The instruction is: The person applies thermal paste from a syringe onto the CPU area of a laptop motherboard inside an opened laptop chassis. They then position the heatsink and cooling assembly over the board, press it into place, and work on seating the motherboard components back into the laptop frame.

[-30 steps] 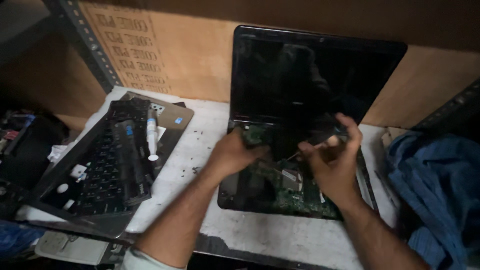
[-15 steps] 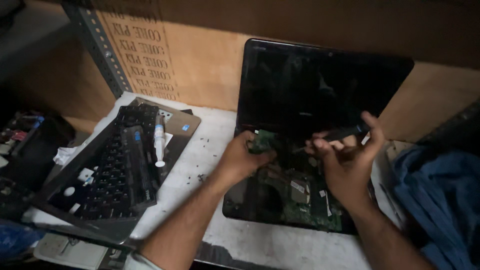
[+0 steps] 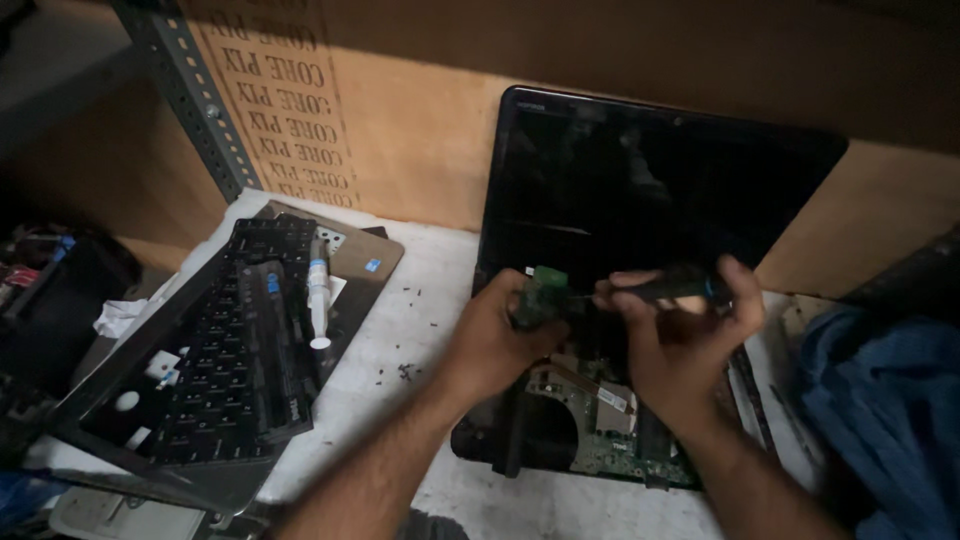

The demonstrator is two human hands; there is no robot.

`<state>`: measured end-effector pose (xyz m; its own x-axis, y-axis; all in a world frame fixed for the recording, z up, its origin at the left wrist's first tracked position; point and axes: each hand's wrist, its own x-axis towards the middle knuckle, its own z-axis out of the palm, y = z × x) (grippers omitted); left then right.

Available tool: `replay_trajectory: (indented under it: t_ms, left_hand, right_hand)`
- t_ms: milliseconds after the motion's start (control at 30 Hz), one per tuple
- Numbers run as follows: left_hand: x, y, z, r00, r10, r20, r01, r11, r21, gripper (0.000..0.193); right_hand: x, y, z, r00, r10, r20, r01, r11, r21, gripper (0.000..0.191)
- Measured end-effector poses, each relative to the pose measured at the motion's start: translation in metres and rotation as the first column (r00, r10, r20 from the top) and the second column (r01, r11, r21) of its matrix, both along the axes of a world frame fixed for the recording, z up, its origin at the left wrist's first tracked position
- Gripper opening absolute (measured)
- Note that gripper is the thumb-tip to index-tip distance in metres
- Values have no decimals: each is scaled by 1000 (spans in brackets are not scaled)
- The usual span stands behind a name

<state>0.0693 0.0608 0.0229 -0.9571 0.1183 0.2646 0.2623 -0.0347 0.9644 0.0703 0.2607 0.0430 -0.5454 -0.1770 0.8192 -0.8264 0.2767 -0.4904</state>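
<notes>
Over the opened black laptop (image 3: 640,300) on the white bench (image 3: 420,330), the left hand (image 3: 495,340) pinches a small green circuit board (image 3: 543,297); the right hand (image 3: 680,340) grips a dark-handled screwdriver (image 3: 668,288) touching it.

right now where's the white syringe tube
In the head view the white syringe tube lies left of the left hand, on the removed black keyboard beside the open laptop.

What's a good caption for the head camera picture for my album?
Left hand holds a small green circuit board while right hand holds a dark screwdriver over an opened black laptop.
</notes>
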Motion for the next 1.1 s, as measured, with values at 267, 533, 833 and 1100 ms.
replay_trajectory:
  t_ms: [267, 533, 833, 1100]
  left_hand:
    - [0, 0, -3, 996, -11, -85, 12, 1000, 5, 36]
    - [-1, 6, -6, 989, -117, -89, 127, 985, 120, 35]
    - [0, 11, -4, 983, -107, -151, 124, 987, 103, 34]
    - [8, 10, 5, 991, -55, -121, 55, 998, -4, 34]
  right_hand:
    - [7, 1, 6, 967, -99, -236, 123, 988, 93, 71]
    - [12, 3, 6, 969, -82, -231, 101, 992, 71, 68]
    - [15, 9, 21, 968, -247, -30, 249, 954, 165, 43]
    - [11, -1, 54, 974, 50, 219, -64, 996, 57, 28]
